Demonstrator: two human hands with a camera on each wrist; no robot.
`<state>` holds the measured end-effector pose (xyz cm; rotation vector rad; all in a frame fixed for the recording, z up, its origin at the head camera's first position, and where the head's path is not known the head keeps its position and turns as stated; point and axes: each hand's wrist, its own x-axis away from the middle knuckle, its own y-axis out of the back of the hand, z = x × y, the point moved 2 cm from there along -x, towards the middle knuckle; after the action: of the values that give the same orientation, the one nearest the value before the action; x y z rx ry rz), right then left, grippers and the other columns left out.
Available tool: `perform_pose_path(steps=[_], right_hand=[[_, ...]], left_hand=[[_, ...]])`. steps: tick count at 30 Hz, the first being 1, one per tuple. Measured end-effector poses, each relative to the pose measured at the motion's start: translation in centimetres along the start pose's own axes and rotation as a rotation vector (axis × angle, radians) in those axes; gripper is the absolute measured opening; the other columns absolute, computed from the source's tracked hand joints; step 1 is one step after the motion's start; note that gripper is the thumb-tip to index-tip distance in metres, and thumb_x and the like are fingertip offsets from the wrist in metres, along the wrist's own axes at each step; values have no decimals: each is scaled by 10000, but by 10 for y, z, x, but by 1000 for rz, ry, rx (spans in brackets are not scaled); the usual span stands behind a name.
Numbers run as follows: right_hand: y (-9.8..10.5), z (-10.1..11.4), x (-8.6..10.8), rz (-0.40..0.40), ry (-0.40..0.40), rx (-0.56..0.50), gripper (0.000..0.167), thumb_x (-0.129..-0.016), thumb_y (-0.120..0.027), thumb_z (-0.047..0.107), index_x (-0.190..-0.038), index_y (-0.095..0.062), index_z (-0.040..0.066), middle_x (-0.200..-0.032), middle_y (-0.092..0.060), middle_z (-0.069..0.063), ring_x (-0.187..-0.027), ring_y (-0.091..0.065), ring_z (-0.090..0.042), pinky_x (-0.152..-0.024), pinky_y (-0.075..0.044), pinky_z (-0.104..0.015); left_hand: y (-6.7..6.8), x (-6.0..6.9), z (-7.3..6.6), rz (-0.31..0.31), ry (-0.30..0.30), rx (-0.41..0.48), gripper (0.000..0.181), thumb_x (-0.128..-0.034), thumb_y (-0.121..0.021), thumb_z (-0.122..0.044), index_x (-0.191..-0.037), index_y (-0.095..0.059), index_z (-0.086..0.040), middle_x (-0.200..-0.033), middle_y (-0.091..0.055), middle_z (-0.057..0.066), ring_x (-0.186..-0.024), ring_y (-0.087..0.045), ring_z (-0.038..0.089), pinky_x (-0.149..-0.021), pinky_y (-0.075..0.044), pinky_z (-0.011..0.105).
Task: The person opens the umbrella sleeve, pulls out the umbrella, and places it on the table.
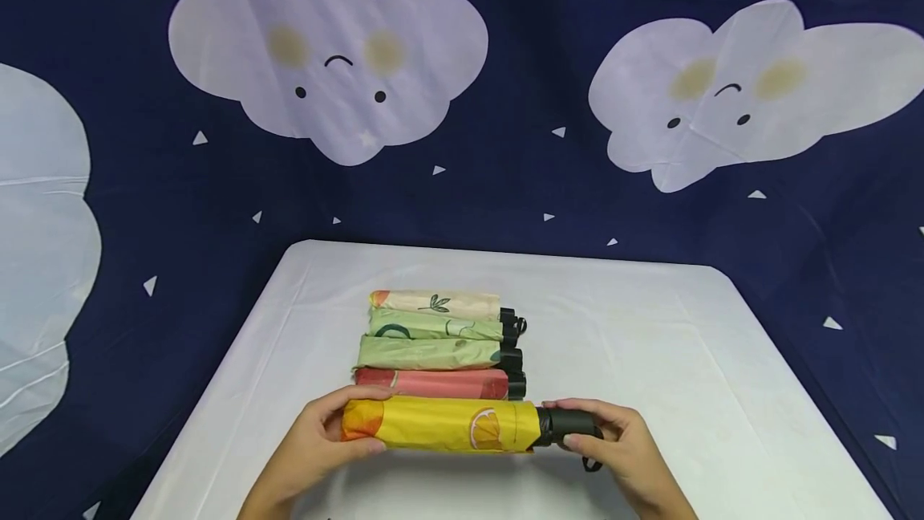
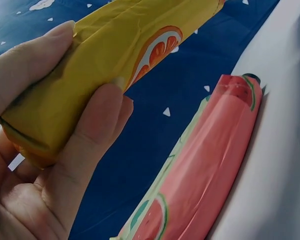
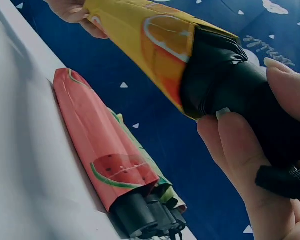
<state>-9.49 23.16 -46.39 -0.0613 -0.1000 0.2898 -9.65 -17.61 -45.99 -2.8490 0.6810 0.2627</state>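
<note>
A folded yellow umbrella [image 1: 440, 425] with orange-slice prints is held level between both hands, above the white table. My left hand [image 1: 318, 436] grips its orange-tinted end, thumb on the near side; the left wrist view shows the fingers around the yellow sleeve [image 2: 65, 95]. At the other end my right hand [image 1: 613, 444] grips the black handle [image 3: 245, 95], from which a black strap [image 3: 280, 181] hangs. Just behind lies a red watermelon-print umbrella [image 1: 440, 383], apart from the yellow one in the wrist views.
Behind the red umbrella, two green umbrellas [image 1: 433, 353] and a cream one [image 1: 447, 302] lie side by side in a row, black handles to the right. The white table [image 1: 650, 343] ends at a dark blue cloth [image 1: 505, 183] with cloud prints.
</note>
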Motion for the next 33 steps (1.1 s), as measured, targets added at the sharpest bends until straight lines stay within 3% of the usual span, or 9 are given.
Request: perform_pose_path(steps=[5, 10, 19, 27, 33], right_hand=[[6, 1, 2, 7, 48, -18, 425, -932, -692, -44, -1340, -587, -103, -1340, -651, -173, -1205, -639, -289, -915, -580, -419], [12, 1, 6, 20, 86, -43, 414, -952, -654, -66, -1353, -564, -116, -1342, -649, -173, -1218, -634, -296, -906, -579, -435], [30, 0, 15, 66, 177, -55, 373, -977, -569, -127, -1350, -545, -143, -1343, -651, -167, -1220, -635, -267, -882, -588, -439], [51, -2, 28, 106, 252, -96, 381, -956, -512, -205, -1334, -536, -169, -1336, -661, -151, -1210, -642, -282, -864, -584, -445], [77, -4, 39, 88, 238, -127, 400, -978, -457, -208, -1366, -527, -145, -1355, -657, -109, -1234, -631, -257, -891, -568, -433]], left_hand=[[6, 3, -2, -7, -27, -36, 543, -870, -727, 132, -1371, -516, 127, -1288, -589, 184, -1030, -656, 214, -843, -605, 355], [15, 6, -2, -45, -14, -68, 547, -864, -737, 124, -1373, -541, 87, -1313, -572, 180, -1052, -654, 207, -849, -603, 354], [30, 19, -4, -63, -58, -46, 484, -891, -669, 172, -1353, -530, 128, -1350, -604, 103, -1072, -639, 158, -866, -594, 323], [41, 35, -9, -133, 31, -74, 478, -919, -653, 147, -1379, -534, 91, -1387, -603, 129, -1134, -630, 189, -915, -577, 331], [49, 44, -12, -212, 132, -103, 485, -936, -662, 104, -1401, -527, 67, -1402, -594, 134, -1143, -621, 208, -931, -570, 336]])
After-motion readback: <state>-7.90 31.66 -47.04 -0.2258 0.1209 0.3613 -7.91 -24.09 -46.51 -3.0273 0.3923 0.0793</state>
